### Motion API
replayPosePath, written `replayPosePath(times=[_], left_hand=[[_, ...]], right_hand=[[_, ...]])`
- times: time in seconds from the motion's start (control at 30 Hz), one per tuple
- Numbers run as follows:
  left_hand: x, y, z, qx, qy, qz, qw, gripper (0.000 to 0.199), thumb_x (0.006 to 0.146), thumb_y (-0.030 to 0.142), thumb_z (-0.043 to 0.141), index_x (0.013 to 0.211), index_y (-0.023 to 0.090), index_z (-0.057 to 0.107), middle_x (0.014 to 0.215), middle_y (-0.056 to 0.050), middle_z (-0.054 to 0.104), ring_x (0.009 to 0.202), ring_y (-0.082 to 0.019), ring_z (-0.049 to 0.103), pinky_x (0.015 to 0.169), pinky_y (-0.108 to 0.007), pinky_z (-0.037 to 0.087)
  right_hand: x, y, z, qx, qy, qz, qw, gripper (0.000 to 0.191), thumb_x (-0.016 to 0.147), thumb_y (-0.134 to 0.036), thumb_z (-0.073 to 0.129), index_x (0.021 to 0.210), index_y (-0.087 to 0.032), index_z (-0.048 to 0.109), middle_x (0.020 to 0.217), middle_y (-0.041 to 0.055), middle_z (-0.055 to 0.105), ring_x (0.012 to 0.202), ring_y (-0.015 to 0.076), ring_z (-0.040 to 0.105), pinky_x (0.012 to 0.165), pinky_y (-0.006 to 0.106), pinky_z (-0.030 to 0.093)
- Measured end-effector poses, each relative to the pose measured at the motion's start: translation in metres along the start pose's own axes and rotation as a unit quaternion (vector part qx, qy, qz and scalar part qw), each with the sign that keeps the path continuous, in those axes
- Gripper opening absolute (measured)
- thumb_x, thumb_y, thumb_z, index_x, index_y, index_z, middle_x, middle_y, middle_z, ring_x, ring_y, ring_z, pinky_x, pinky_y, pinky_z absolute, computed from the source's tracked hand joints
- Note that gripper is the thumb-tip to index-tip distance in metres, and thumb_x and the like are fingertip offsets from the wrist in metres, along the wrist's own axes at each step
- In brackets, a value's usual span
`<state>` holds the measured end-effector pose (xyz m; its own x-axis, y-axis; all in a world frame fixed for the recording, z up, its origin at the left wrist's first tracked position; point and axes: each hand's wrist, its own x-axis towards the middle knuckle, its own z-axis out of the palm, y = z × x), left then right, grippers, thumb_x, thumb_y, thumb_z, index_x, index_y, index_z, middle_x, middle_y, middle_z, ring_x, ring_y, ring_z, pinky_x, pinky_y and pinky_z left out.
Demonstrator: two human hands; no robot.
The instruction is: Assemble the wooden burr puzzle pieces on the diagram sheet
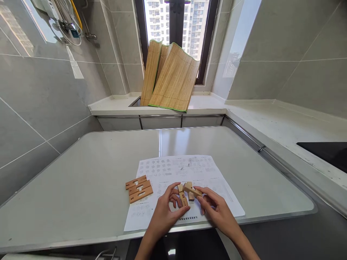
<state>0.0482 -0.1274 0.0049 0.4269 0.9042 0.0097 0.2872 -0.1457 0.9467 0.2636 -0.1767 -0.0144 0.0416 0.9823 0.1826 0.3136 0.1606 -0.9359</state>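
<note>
My left hand grips a notched wooden puzzle piece between thumb and index finger, over the lower part of a printed sheet. In my right hand, thumb and forefinger pinch the end of another wooden puzzle piece, which slants toward the left one. Further light wooden blocks sit between the hands, partly covered, so their exact joints cannot be made out. Left of the hands, several flat wooden pieces with slots lie side by side, partly on the sheet.
A pale table carries the sheet, its near edge just below my wrists. Behind it, a folded bamboo mat leans at the window on a white ledge. A counter with a black panel runs along the right.
</note>
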Motion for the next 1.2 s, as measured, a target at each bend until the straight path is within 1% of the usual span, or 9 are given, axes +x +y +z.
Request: replayPosePath(times=[0.1,0.2,0.27,0.5,0.63,0.77,0.93,1.1,1.2], left_hand=[[-0.001,0.001,0.000,0.006,0.004,0.005,1.000,0.070,0.081,0.032,0.082,0.144,0.027,0.053,0.100,-0.001,0.069,0.081,-0.017,0.063,0.084,-0.033,0.054],[-0.002,0.002,0.001,0.015,0.005,0.007,1.000,0.069,0.081,0.032,0.082,0.143,0.027,0.054,0.094,0.001,0.067,0.080,-0.017,0.064,0.084,-0.033,0.054],[-0.002,0.002,0.001,0.021,0.004,0.009,1.000,0.068,0.080,0.032,0.083,0.142,0.027,0.055,0.094,0.000,0.067,0.080,-0.018,0.064,0.082,-0.033,0.054],[-0.003,0.005,0.002,0.042,-0.012,0.009,0.999,0.071,0.081,0.035,0.082,0.145,0.026,0.054,0.085,0.002,0.066,0.081,-0.018,0.062,0.082,-0.032,0.053],[-0.004,0.011,0.001,0.062,-0.017,0.008,0.998,0.067,0.080,0.033,0.083,0.142,0.027,0.058,0.086,0.003,0.068,0.082,-0.019,0.062,0.080,-0.031,0.052],[-0.005,0.011,0.000,0.064,-0.030,0.004,0.998,0.069,0.079,0.037,0.084,0.143,0.029,0.058,0.096,0.001,0.072,0.090,-0.021,0.066,0.088,-0.034,0.054],[-0.005,0.009,-0.002,0.059,-0.045,-0.004,0.997,0.070,0.078,0.037,0.085,0.142,0.029,0.059,0.103,-0.001,0.074,0.096,-0.023,0.067,0.092,-0.037,0.054],[-0.005,0.009,-0.003,0.063,-0.056,-0.004,0.996,0.071,0.079,0.039,0.085,0.143,0.030,0.058,0.103,-0.001,0.074,0.097,-0.024,0.066,0.094,-0.037,0.052],[-0.005,0.009,-0.004,0.071,-0.063,-0.002,0.995,0.070,0.079,0.040,0.085,0.143,0.030,0.058,0.097,0.000,0.073,0.092,-0.022,0.064,0.091,-0.036,0.052]], right_hand=[[0.000,-0.001,0.004,0.026,-0.031,0.004,0.999,0.042,0.104,-0.051,0.056,0.130,-0.023,0.072,0.100,0.0055,0.073,0.064,0.0157,0.063,0.065,0.029,0.052],[-0.001,0.001,0.007,0.024,-0.020,0.016,0.999,0.041,0.102,-0.052,0.060,0.125,-0.020,0.072,0.077,0.0011,0.067,0.063,0.0174,0.062,0.062,0.029,0.048],[-0.002,0.003,0.007,0.027,-0.011,0.026,0.999,0.040,0.101,-0.052,0.061,0.121,-0.020,0.072,0.068,-0.0017,0.063,0.062,0.0179,0.061,0.062,0.029,0.046],[-0.005,0.006,0.007,0.018,-0.018,0.029,0.999,0.041,0.101,-0.051,0.061,0.123,-0.018,0.071,0.065,-0.0017,0.065,0.061,0.0183,0.060,0.062,0.029,0.043],[-0.005,0.005,0.007,0.009,-0.028,0.025,0.999,0.041,0.102,-0.050,0.061,0.125,-0.018,0.071,0.065,-0.0004,0.068,0.062,0.0191,0.061,0.061,0.029,0.043],[-0.005,0.002,0.007,0.004,-0.028,0.019,0.999,0.040,0.102,-0.049,0.061,0.124,-0.019,0.073,0.067,0.0006,0.069,0.063,0.0199,0.065,0.062,0.030,0.047],[-0.004,-0.002,0.008,-0.006,-0.017,0.011,1.000,0.040,0.101,-0.051,0.062,0.122,-0.020,0.075,0.065,0.0004,0.068,0.060,0.0195,0.065,0.059,0.029,0.047],[-0.003,0.000,0.008,0.000,-0.014,0.011,1.000,0.038,0.101,-0.050,0.062,0.120,-0.020,0.075,0.067,0.0003,0.068,0.060,0.0188,0.065,0.057,0.028,0.046],[-0.003,0.000,0.008,-0.001,-0.017,0.013,1.000,0.036,0.101,-0.048,0.062,0.120,-0.020,0.075,0.068,0.0003,0.068,0.061,0.0188,0.065,0.057,0.028,0.045]])
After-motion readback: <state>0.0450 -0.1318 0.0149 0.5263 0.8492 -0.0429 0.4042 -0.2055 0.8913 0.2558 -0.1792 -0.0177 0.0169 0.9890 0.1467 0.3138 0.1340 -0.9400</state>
